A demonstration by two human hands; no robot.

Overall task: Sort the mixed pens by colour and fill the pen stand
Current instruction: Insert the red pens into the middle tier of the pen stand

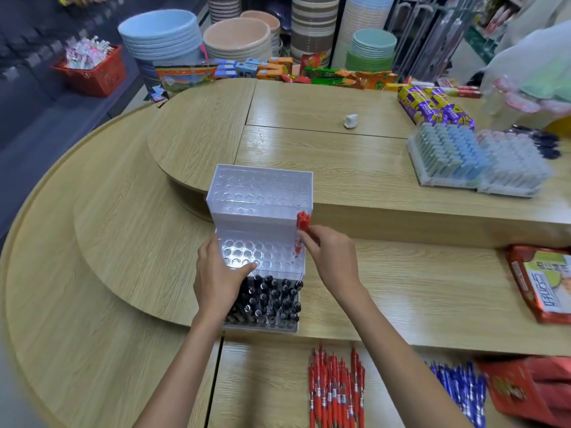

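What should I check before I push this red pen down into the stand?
1. Grip: the right hand pinches the red pen, which stands nearly upright. Ok.
2. Aim: the pen's tip is at the right end of the pen stand's middle tier, but it is unclear whether it sits exactly in a hole. Cannot tell.
3. Steady stand: the left hand rests on the middle tier's front left. Ok.
4. Colours apart: the front tier shows only black pens, and the middle tier's other holes look empty. Ok.
5. Next pens ready: the red pens lie in their own pile, apart from the blue pens. Ok.
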